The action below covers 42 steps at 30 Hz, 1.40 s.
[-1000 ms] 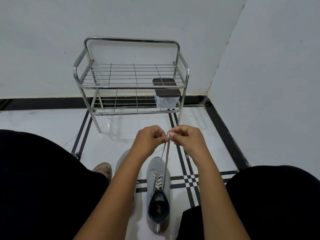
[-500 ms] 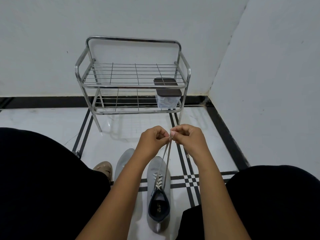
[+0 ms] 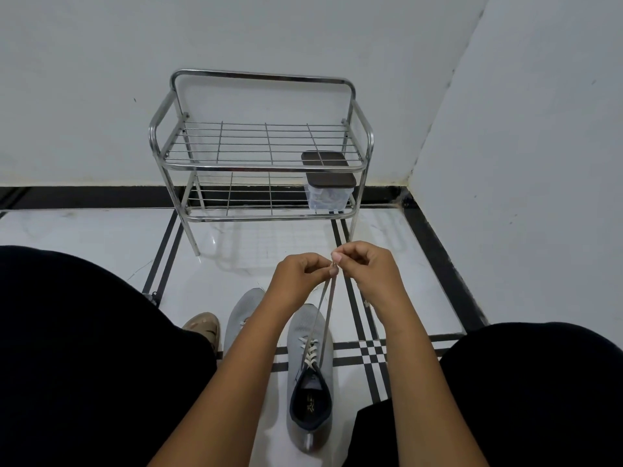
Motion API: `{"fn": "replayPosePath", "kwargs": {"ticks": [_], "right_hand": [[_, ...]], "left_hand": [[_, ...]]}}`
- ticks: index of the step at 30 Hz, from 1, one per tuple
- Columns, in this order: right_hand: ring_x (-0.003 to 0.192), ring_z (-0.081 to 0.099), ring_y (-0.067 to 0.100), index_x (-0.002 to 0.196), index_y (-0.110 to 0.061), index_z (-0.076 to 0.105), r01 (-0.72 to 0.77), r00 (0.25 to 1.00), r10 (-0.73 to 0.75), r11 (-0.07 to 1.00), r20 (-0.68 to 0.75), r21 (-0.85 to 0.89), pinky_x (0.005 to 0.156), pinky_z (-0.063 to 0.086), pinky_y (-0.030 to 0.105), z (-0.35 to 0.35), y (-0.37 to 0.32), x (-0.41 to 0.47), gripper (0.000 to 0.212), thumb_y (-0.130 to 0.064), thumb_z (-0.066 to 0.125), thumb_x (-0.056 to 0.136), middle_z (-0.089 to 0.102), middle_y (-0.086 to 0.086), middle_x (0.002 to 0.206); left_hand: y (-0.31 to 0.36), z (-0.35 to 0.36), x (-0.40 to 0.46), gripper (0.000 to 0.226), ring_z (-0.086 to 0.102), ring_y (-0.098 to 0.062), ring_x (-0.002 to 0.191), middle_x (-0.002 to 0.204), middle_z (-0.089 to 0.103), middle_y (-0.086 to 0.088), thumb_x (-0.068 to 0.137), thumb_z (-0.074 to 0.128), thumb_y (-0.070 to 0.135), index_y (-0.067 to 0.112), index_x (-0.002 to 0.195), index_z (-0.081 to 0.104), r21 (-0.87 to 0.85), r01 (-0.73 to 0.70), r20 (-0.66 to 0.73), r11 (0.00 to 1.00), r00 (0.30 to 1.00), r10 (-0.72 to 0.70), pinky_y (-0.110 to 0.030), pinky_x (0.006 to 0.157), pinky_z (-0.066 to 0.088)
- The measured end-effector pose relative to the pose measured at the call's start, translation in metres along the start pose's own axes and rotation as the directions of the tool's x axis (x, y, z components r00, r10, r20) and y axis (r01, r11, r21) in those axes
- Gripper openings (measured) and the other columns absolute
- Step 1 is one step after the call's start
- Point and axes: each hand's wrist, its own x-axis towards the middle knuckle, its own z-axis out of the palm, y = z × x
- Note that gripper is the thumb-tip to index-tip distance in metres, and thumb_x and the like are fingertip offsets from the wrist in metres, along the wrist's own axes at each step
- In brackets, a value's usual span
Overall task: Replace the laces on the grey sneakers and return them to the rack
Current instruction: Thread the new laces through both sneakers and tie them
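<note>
My left hand (image 3: 300,278) and right hand (image 3: 367,267) pinch both lace ends (image 3: 325,308) taut above the grey sneaker (image 3: 308,375) before the rack (image 3: 261,146).

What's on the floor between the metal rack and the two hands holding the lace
Nothing: in the head view, bare glossy floor tile separates the rack from both hands.

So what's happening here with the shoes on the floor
A seated person is lacing a grey sneaker on the tiled floor. The left hand and right hand pinch the two lace ends together above the toe, pulled taut up from the eyelets. The second sneaker sits just to the left, partly behind the left arm. The metal rack against the wall holds only a lidded box on its lower shelf, so neither shoe is back yet.
</note>
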Motion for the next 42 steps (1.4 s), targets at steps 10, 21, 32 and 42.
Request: {"fn": "replayPosePath", "kwargs": {"ticks": [10, 21, 32, 42], "right_hand": [[0.086, 0.067, 0.002, 0.100, -0.019, 0.076, -0.133, 0.984, 0.149, 0.978, -0.095, 0.158, 0.080, 0.053, 0.021, -0.020, 0.011, 0.004, 0.014, -0.020, 0.070, 0.087, 0.075, -0.005, 0.093], [0.082, 0.066, -0.002, 0.099, -0.015, 0.076, -0.212, 0.928, 0.244, 0.967, 0.282, -0.139, 0.073, 0.048, 0.014, 0.001, 0.031, -0.001, 0.014, -0.020, 0.072, 0.086, 0.075, -0.004, 0.090], [0.063, 0.062, 0.010, 0.089, -0.019, 0.075, -0.438, 0.830, 0.386, 0.898, 0.403, 0.043, 0.084, 0.059, 0.034, 0.032, 0.055, 0.003, 0.014, -0.029, 0.065, 0.087, 0.066, 0.004, 0.077], [0.047, 0.048, 0.006, 0.088, -0.014, 0.072, -0.498, 0.834, 0.440, 0.859, 0.333, 0.114, 0.072, 0.053, 0.029, 0.022, 0.078, 0.019, 0.025, -0.031, 0.056, 0.097, 0.051, -0.006, 0.058]], "left_hand": [[-0.004, -0.003, 0.002, 0.012, 0.066, -0.004, 0.077, 0.082, 0.073, 0.002, 0.083, 0.074, 0.019, 0.010, 0.091, 0.075, -0.067, 0.044, -0.059, 0.997, 0.997, -0.048, -0.008, 0.071, 0.048], [-0.006, -0.003, 0.004, 0.010, 0.067, -0.011, 0.089, 0.087, 0.074, 0.001, 0.083, 0.074, 0.020, 0.013, 0.089, 0.076, -0.090, 0.064, -0.073, 0.994, 0.995, -0.071, -0.019, 0.080, 0.049], [-0.017, 0.006, 0.017, 0.007, 0.062, -0.001, 0.082, 0.081, 0.069, 0.013, 0.086, 0.070, 0.027, 0.027, 0.079, 0.071, 0.142, -0.043, -0.168, 0.989, 0.984, 0.066, -0.011, 0.071, 0.044], [-0.113, 0.024, 0.009, 0.097, 0.069, -0.017, 0.070, 0.072, 0.070, -0.010, 0.084, 0.005, 0.078, 0.009, 0.107, 0.069, -0.358, 0.568, 0.323, 0.741, 0.820, -0.472, -0.035, 0.079, 0.042]]}}
